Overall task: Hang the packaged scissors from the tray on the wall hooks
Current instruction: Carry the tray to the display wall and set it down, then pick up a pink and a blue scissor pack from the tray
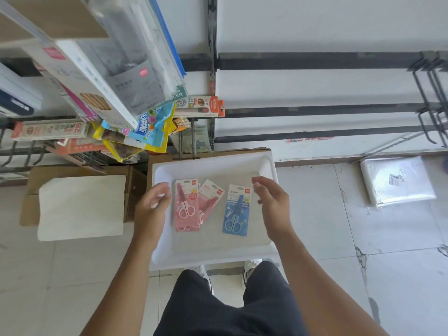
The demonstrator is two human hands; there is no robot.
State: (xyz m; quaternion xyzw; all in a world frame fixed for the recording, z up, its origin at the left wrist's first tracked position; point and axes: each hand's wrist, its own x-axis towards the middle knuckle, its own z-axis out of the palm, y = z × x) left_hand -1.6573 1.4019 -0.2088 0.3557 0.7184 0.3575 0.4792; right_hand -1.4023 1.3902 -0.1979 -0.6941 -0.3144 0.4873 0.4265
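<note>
A white tray (213, 259) rests on a cardboard box below me. Inside it lie pink packaged scissors (186, 206), a second pink pack (210, 200) partly tucked under the first, and a blue pack (236, 210) to the right. My left hand (151, 207) hovers over the tray's left side, just left of the pink packs, fingers apart and holding nothing. My right hand (272, 203) hangs over the tray's right side, beside the blue pack, fingers loosely spread and empty. Dark wall hooks (431, 98) stick out at the far right, with nothing hanging on them.
Stationery packs (101, 76) hang crowded on hooks at the upper left. A cardboard box with a white sheet (81, 207) sits left of the tray. A plastic-wrapped white bundle (397, 180) lies on the tiled floor at right. Black rails (315, 63) cross the white wall.
</note>
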